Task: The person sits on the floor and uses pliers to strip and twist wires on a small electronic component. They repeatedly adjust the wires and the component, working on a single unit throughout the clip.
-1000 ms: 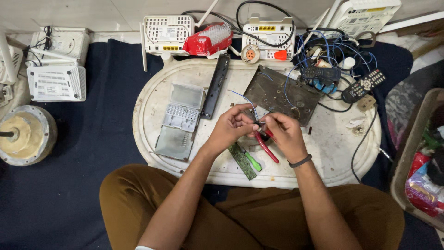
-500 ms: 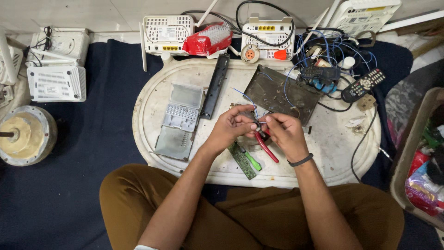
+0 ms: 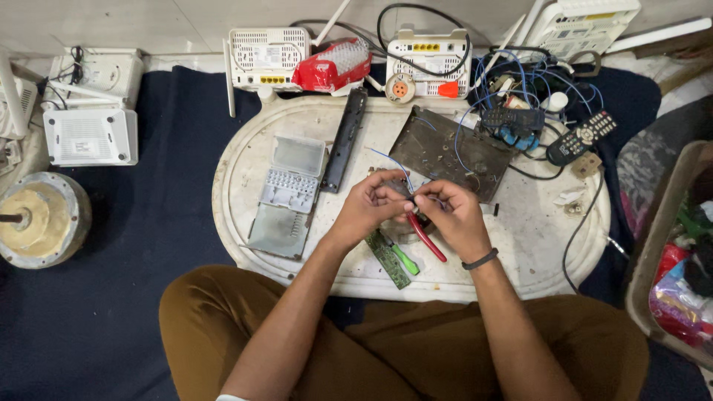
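Note:
Over the middle of a white oval tray table (image 3: 245, 223), my left hand (image 3: 369, 204) pinches a thin blue wire (image 3: 394, 165) that curves up and to the left. My right hand (image 3: 453, 215) grips red-handled pliers (image 3: 428, 238), their jaws meeting the wire between my fingertips. Just below my hands lie a narrow green circuit board (image 3: 388, 260) and a green-handled screwdriver (image 3: 405, 260). A small dark part sits under my hands, mostly hidden.
A grey open bit case (image 3: 290, 194), a black bar (image 3: 344, 141) and a dark metal plate (image 3: 445, 148) with blue wires lie on the tray. Routers (image 3: 266, 48), a remote (image 3: 583, 137) and a round motor (image 3: 37, 223) stand around it. A bin (image 3: 668, 245) stands at the right.
My hands have stayed together over the tray's middle. My fingers have shifted slightly around the wire and pliers.

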